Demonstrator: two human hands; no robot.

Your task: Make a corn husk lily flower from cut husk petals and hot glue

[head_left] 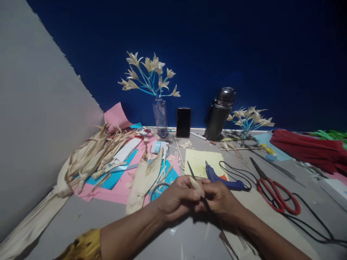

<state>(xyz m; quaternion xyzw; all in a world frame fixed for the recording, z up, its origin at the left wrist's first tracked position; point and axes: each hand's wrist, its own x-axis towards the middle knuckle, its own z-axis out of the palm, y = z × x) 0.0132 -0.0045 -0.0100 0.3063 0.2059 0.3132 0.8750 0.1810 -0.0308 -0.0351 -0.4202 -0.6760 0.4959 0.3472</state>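
Note:
My left hand (179,198) is closed, its thumb pressing a small pale petal cut from dried corn husk (197,186). My right hand (221,200) meets it from the other side, fingers closed around a thin dark stick (190,168). The stick runs slantwise past the petal, its tip above my hands and its lower part trailing down toward me. Just beyond my fingers a blue glue gun (223,180) lies partly on a yellow paper sheet (196,159). Part of my right hand's grip is hidden.
Red-handled scissors (276,196) and a black cord lie at right. Dried husks (92,159) cover pink and blue paper at left. A glass vase (161,117) of husk flowers, a phone (183,122) and a flask (219,113) stand by the wall. Red cloth (303,150) lies far right.

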